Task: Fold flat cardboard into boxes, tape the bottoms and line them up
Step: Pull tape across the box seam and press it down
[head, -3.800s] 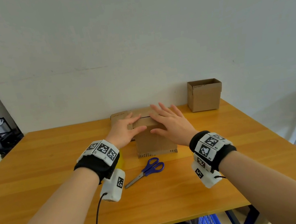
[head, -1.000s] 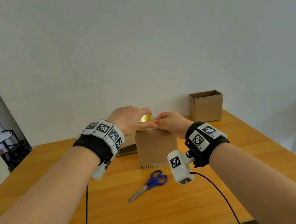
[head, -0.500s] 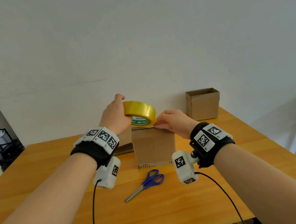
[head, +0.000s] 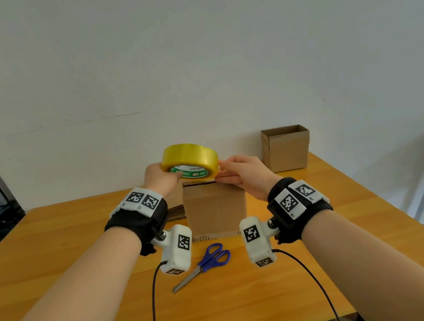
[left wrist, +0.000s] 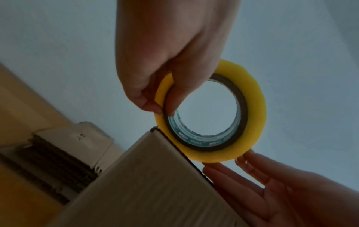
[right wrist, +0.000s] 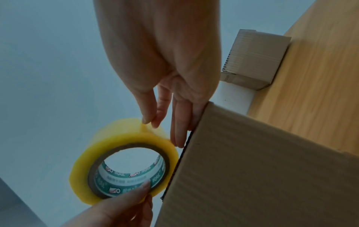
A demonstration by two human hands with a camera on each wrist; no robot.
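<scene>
Fingers of left hand curled round near side of tape roll, thumb tucked inside the core, fingertip on the outer edge; fingers of right hand mostly straight, thumb and forefinger pinching at the roll's outer wrap, remaining fingers laid along the top edge of folded box; roll yellow and translucent, brown cardboard core with green-and-white printed lining, held tilted just above the box's top, lower rim touching or nearly touching the far-left top corner; box plain brown corrugated, standing mid-table on wooden table, closed face up, dark seam along the top edge; whether any tape is already stuck to the box impossible to tell, free end of the tape lost against the roll's own yellow; print on the core too small to read; box's top face out of sight from every view; stack of flat cardboard lying just left of and behind the box, mostly hidden behind the left wrist in head view; blue-handled scissors flat on the table in front of the box, closed, partly flanked by the wrist cameras; finished open box at the far right corner against the wall, well apart; both wrist views dim and bluish
</scene>
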